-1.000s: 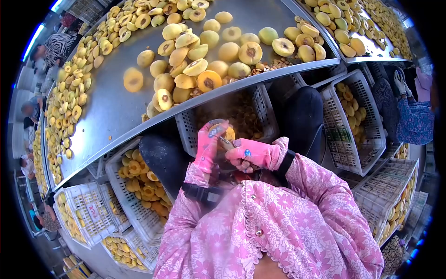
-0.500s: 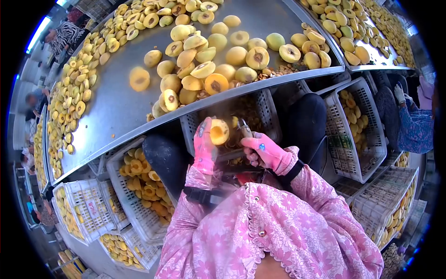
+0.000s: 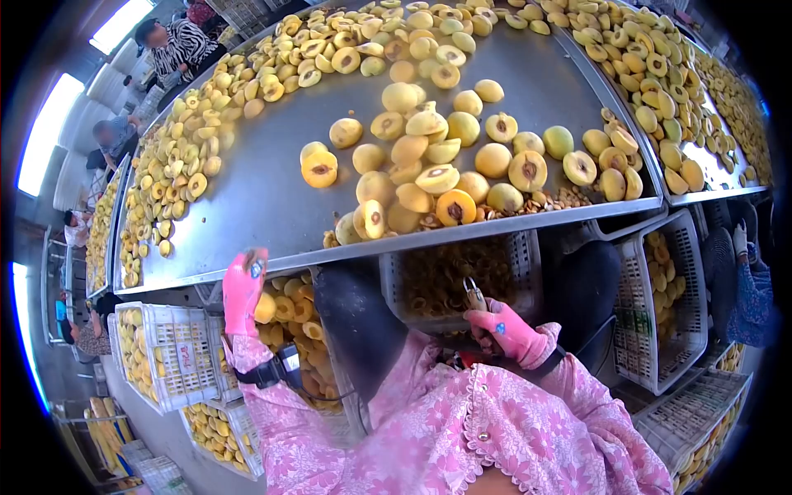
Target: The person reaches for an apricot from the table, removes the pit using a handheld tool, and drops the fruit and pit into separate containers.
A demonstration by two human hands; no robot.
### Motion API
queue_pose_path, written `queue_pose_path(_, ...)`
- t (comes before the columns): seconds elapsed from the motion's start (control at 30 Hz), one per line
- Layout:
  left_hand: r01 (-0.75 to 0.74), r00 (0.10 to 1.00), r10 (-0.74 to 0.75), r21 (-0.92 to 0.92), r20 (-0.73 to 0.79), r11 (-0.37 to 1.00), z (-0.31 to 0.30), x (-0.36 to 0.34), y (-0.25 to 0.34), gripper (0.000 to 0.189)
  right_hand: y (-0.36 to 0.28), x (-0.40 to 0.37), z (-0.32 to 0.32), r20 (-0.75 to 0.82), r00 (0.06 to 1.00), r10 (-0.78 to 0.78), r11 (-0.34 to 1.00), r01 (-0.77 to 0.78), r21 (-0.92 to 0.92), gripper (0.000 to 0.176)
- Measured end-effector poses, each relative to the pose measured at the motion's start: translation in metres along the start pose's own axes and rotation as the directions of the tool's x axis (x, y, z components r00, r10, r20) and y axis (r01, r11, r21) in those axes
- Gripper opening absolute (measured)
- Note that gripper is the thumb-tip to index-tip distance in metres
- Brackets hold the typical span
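Observation:
My left hand (image 3: pixel 244 295), in a pink glove, is over a crate of pitted yellow peach halves (image 3: pixel 307 312) to the left of my knee. Its fingers look extended, and one bright peach half (image 3: pixel 265 308) shows right beside the palm, apart from the fingertips. My right hand (image 3: pixel 513 334), also gloved in pink, is closed around a small pitting tool with a looped metal tip (image 3: pixel 472 290). That tip points up over a crate of brown pits and scraps (image 3: pixel 445 276) between my knees. Peach halves with pits (image 3: pixel 455 208) lie on the metal table in front.
The metal table (image 3: pixel 272 198) has a raised front edge above my knees. More peach halves (image 3: pixel 346 59) are heaped along its far and left sides. White crates of peaches stand left (image 3: pixel 177 351) and right (image 3: pixel 639 309). Other people (image 3: pixel 186 49) sit around the tables.
My left hand has moved left from between my knees to the left crate, and the pitted half is no longer in its fingers. The right hand still grips the tool. The view has shifted left.

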State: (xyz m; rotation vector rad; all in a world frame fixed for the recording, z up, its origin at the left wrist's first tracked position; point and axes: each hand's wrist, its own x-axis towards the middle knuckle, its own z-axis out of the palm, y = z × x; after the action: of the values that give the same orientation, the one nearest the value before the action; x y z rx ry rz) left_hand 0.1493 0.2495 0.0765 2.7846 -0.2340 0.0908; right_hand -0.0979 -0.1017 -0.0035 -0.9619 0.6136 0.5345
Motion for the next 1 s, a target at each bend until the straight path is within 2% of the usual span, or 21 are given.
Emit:
queue_pose_path(0.03, -0.060, 0.998, 0.059, -0.145, -0.011, 0.988, 0.010, 0.024, -0.002, 0.038, -0.002, 0.003, 0.001, 0.001, 1.000, 0.006, 1.000, -0.006, 0.003, 0.017)
queue_pose_path(0.1, -0.102, 0.995, 0.101, -0.265, -0.016, 0.959, 0.028, 0.076, 0.015, 0.041, -0.002, 0.010, 0.002, 0.003, 1.000, -0.012, 1.000, 0.012, 0.017, 0.017)
queue_pose_path(0.13, -0.085, 0.996, 0.086, -0.245, -0.005, 0.966, 0.042, 0.101, 0.035, 0.043, -0.005, 0.011, 0.004, -0.013, 1.000, -0.019, 1.000, 0.019, 0.004, 0.018)
queue_pose_path(0.2, -0.110, 0.994, 0.109, -0.351, -0.023, 0.930, 0.088, 0.151, 0.051, 0.048, -0.009, 0.014, 0.003, -0.005, 0.999, -0.041, 0.999, 0.041, -0.026, 0.023)
queue_pose_path(0.27, -0.169, 0.976, 0.202, -0.288, 0.087, 0.942, 0.121, 0.179, 0.064, 0.051, -0.010, 0.017, 0.001, -0.019, 1.000, 0.017, 1.000, -0.017, 0.004, 0.017)
queue_pose_path(0.3, -0.128, 0.982, 0.164, -0.318, 0.089, 0.940, 0.125, 0.178, 0.075, 0.051, -0.012, 0.018, 0.000, -0.025, 0.999, 0.049, 0.999, -0.048, 0.020, 0.016)
queue_pose_path(0.37, -0.039, 0.991, 0.083, -0.373, 0.102, 0.927, 0.127, 0.172, 0.096, 0.051, -0.021, 0.015, 0.002, 0.010, 1.000, 0.022, 1.000, -0.022, -0.016, 0.018)
queue_pose_path(0.4, 0.039, 0.990, 0.036, -0.512, 0.135, 0.858, 0.131, 0.168, 0.095, 0.049, -0.025, 0.014, 0.003, 0.032, 0.999, -0.017, 0.999, 0.018, -0.030, 0.018)
queue_pose_path(0.5, 0.369, 0.915, -0.046, -0.788, 0.400, 0.492, 0.099, 0.119, 0.118, 0.045, -0.047, 0.006, 0.014, 0.003, 0.980, -0.199, 0.974, 0.198, -0.114, 0.021)
queue_pose_path(0.57, 0.434, 0.888, 0.026, -0.856, 0.459, 0.280, 0.073, 0.078, 0.138, 0.042, -0.057, 0.006, 0.015, 0.003, 0.946, -0.324, 0.939, 0.322, -0.121, 0.026)
queue_pose_path(0.63, 0.378, 0.908, 0.097, -0.898, 0.407, 0.222, 0.077, 0.042, 0.147, 0.042, -0.075, 0.005, 0.024, -0.036, 0.907, -0.419, 0.896, 0.406, -0.179, 0.028)
queue_pose_path(0.67, 0.348, 0.917, 0.136, -0.918, 0.375, 0.191, 0.078, 0.026, 0.152, 0.042, -0.083, 0.004, 0.029, -0.041, 0.892, -0.449, 0.888, 0.441, -0.127, 0.029)
queue_pose_path(0.7, 0.344, 0.916, 0.141, -0.917, 0.375, 0.202, 0.079, 0.011, 0.159, 0.043, -0.091, 0.003, 0.034, -0.048, 0.874, -0.483, 0.875, 0.479, -0.075, 0.030)
queue_pose_path(0.73, 0.341, 0.916, 0.146, -0.916, 0.374, 0.213, 0.081, -0.003, 0.166, 0.043, -0.099, 0.000, 0.042, -0.088, 0.862, -0.499, 0.865, 0.490, -0.113, 0.023)
queue_pose_path(0.77, 0.336, 0.915, 0.151, -0.915, 0.373, 0.223, 0.083, -0.017, 0.173, 0.044, -0.105, -0.005, 0.046, -0.108, 0.853, -0.511, 0.853, 0.487, -0.188, 0.024)
queue_pose_path(0.83, 0.246, 0.935, 0.197, -0.938, 0.297, 0.245, 0.089, -0.043, 0.190, 0.043, -0.098, 0.000, 0.048, -0.079, 0.821, -0.565, 0.825, 0.560, -0.079, 0.027)
queue_pose_path(0.87, 0.196, 0.941, 0.225, -0.948, 0.254, 0.251, 0.092, -0.054, 0.199, 0.043, -0.092, 0.004, 0.045, -0.085, 0.801, -0.593, 0.801, 0.575, -0.167, 0.027)
queue_pose_path(0.9, 0.141, 0.943, 0.262, -0.958, 0.207, 0.249, 0.093, -0.062, 0.207, 0.042, -0.085, 0.009, 0.043, -0.119, 0.728, -0.675, 0.727, 0.628, -0.279, 0.025)
queue_pose_path(0.93, 0.068, 0.954, 0.243, -0.917, 0.176, 0.393, 0.096, -0.070, 0.213, 0.041, -0.082, 0.006, 0.045, -0.145, 0.674, -0.725, 0.682, 0.669, -0.295, 0.023)
queue_pose_path(0.97, 0.078, 0.955, 0.230, -0.904, 0.190, 0.421, 0.099, -0.077, 0.217, 0.041, -0.081, 0.002, 0.045, -0.182, 0.602, -0.777, 0.625, 0.709, -0.325, 0.020)
queue_pose_path(1.0, 0.136, 0.946, 0.241, -0.939, 0.218, 0.315, 0.103, -0.083, 0.221, 0.041, -0.078, -0.003, 0.039, -0.187, 0.596, -0.781, 0.603, 0.642, -0.474, 0.018)
